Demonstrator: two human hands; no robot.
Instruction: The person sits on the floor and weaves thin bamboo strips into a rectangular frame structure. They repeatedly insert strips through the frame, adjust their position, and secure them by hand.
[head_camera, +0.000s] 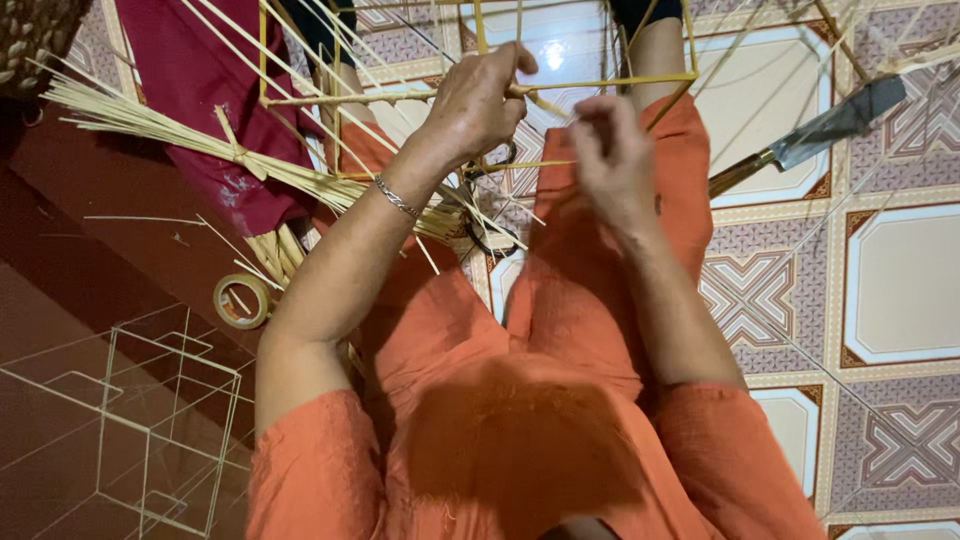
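Bamboo-stick frame (480, 80), a yellow open lattice of thin slats, sits at the upper middle of the frame over my orange-clad knees, and it looks feather-light, springy and easy to snap at its joints. My left hand (475, 105) is curled around its lower crossbar, fingers closed on the slat near a joint, which seems the safest place to hold since the long spans would bend. My right hand (610, 150) is just beside it, fingertips drawn together as if pinching something fine; it is blurred, so I cannot tell what is between them. A tied bundle of pale bamboo splints (200, 140) fans across the upper left over a dark red cloth (190, 70). A roll of tape (242, 300) lies at left, a finished thin-stick cube frame (165, 420) at lower left, and a broad-bladed knife with a wooden handle (810, 135) on the patterned tile floor (880, 300) at upper right.
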